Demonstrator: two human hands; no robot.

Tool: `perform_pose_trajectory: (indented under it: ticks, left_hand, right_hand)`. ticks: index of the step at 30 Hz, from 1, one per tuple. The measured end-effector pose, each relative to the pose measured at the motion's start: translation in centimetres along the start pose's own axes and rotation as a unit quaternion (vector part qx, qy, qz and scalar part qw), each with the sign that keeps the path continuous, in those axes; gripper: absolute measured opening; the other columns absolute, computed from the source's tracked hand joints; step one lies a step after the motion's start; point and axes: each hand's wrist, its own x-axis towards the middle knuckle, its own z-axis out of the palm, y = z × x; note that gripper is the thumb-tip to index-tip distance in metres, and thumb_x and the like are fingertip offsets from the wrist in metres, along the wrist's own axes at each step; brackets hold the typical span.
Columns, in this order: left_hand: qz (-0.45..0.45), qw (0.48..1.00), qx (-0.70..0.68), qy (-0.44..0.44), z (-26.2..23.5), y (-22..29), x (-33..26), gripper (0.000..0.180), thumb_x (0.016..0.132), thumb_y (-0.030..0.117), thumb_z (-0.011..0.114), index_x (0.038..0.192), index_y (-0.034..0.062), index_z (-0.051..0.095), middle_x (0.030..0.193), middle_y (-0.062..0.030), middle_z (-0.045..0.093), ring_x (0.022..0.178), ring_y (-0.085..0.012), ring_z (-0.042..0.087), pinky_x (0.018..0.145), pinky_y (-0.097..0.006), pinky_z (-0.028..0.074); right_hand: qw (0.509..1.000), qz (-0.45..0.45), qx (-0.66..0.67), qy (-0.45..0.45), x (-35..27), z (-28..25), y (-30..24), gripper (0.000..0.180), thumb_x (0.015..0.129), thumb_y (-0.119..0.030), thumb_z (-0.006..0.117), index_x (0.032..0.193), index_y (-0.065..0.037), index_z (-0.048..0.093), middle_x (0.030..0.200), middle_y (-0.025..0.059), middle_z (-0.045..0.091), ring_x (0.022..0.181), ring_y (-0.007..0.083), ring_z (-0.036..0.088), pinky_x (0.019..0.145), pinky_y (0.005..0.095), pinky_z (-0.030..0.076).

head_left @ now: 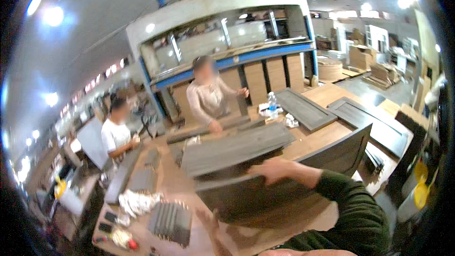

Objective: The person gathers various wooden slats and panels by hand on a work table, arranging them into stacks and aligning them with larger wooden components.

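Observation:
A long dark grey cabinet door [251, 199] stands tilted on its long edge in front of me. My right hand [272, 169], coming from a dark green sleeve, grips its upper edge with the fingers over the rim. My left hand [212, 225] is low beside the door's left end, smeared by motion, so its fingers cannot be made out. Just beyond lies another dark grey panel [237, 148]. Left of my left hand sits a stack of narrow grey strips [170, 223] on the wooden table [199, 211].
Across the table a person [211, 95] in a light top handles grey pieces; another person [116, 130] stands further left. White cloth [138, 202] lies at the left. A water bottle [272, 102] stands beside a framed door [305, 109]. More doors [369, 123] lie right.

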Motion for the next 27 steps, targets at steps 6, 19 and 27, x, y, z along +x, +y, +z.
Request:
perform_pose_trajectory:
  ticks: [6, 19, 27]
  left_hand:
    - [-0.22, 0.9, -0.325, -0.191, 2.3, 6.5, -10.8, 0.068, 0.084, 0.035, 0.059, 0.136, 0.0064, 0.026, 0.132, -0.0152, 0.039, 0.121, -0.0305, 0.036, 0.102, -0.036, 0.029]
    - [0.103, 0.922, -0.267, -0.261, 10.4, 21.5, -4.0, 0.042, 0.085, 0.031, 0.055, 0.118, 0.0083, 0.044, 0.104, -0.0142, 0.055, 0.099, -0.028, 0.052, 0.084, -0.039, 0.044]
    - [0.507, 0.846, 0.083, -0.144, 10.1, 43.9, -1.5, 0.041, 0.081, 0.031, 0.061, 0.11, 0.0052, 0.049, 0.098, -0.0146, 0.059, 0.089, -0.0291, 0.056, 0.076, -0.038, 0.047]
  right_hand:
    - [0.988, 0.064, 0.015, 0.138, -10.9, 1.7, 3.4, 0.063, 0.064, -0.018, 0.069, 0.122, -0.018, 0.045, 0.102, 0.0102, 0.059, 0.094, 0.0292, 0.058, 0.079, 0.0429, 0.047]
    - [0.846, 0.001, 0.18, 0.502, -22.2, -14.9, -3.8, 0.059, 0.064, -0.025, 0.076, 0.112, -0.009, 0.048, 0.089, 0.015, 0.06, 0.081, 0.0334, 0.059, 0.068, 0.0396, 0.047]
    - [0.597, 0.067, 0.296, 0.743, -24.9, -6.5, -1.0, 0.072, 0.071, -0.033, 0.075, 0.123, -0.003, 0.036, 0.101, 0.0167, 0.058, 0.098, 0.0272, 0.056, 0.082, 0.0365, 0.044]
